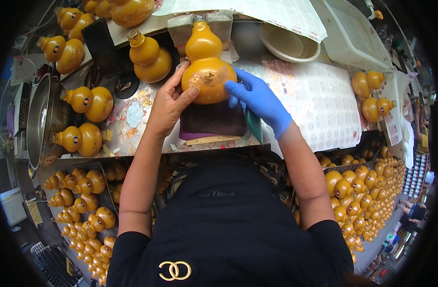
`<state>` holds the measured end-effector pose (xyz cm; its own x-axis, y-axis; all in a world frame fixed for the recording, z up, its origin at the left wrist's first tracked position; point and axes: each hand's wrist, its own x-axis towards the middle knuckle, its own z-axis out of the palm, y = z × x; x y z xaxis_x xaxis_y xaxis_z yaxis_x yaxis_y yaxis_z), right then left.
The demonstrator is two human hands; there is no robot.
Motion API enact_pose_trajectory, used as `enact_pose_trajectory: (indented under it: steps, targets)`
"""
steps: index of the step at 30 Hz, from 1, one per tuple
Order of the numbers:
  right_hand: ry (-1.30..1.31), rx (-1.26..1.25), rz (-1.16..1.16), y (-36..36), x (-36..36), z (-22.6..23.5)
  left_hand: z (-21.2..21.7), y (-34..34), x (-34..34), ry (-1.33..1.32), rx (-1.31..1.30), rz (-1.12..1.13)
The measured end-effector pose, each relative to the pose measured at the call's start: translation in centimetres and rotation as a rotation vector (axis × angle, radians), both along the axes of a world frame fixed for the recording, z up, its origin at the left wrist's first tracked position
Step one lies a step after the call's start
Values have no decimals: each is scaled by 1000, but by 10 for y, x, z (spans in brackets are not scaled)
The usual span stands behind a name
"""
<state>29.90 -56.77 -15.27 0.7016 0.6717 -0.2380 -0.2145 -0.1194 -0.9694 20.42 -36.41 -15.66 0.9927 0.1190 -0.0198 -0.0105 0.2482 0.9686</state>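
Note:
An amber gourd-shaped bottle (207, 62) lies on its side on the workbench, neck pointing away from me, a dark mark on its belly. My bare left hand (168, 103) cups its left side with the thumb on the lower belly. My right hand (257, 98), in a blue glove, presses against its right side. Under the bottle lies a dark cloth pad (212, 122) on a thin wooden strip (212, 140).
Several more gourd bottles lie on the bench at the left (89, 103) and right (372, 95). Sticker sheets (324, 105) cover the bench's right part; a white bowl (288, 43) and a metal pan (39, 119) stand near. Crates of small gourd bottles (362, 191) sit below on both sides.

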Motion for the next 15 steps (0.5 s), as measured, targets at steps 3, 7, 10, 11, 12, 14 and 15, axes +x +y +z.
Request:
enact_pose_trajectory:
  steps: [3, 7, 10, 11, 12, 14, 15]
  targets:
    - [-28, -11, -18, 3, -2, 3, 0, -1, 1, -3, -32, 16]
    - [-5, -22, -35, 2, -3, 4, 3, -3, 2, 31, -45, 37]
    - [-10, -20, -41, 3, -4, 4, 1, -3, 2, 25, -40, 38]
    - [-9, -19, -42, 3, -5, 4, 0, -3, 1, 20, -36, 36]
    - [-9, -17, -41, 2, -4, 4, 0, -3, 1, 15, -33, 36]
    - [-4, -12, -34, 2, -4, 4, -2, -2, 0, 5, -28, 35]
    - [0, -10, -28, 2, -4, 4, -3, -1, 0, 5, -22, 33]
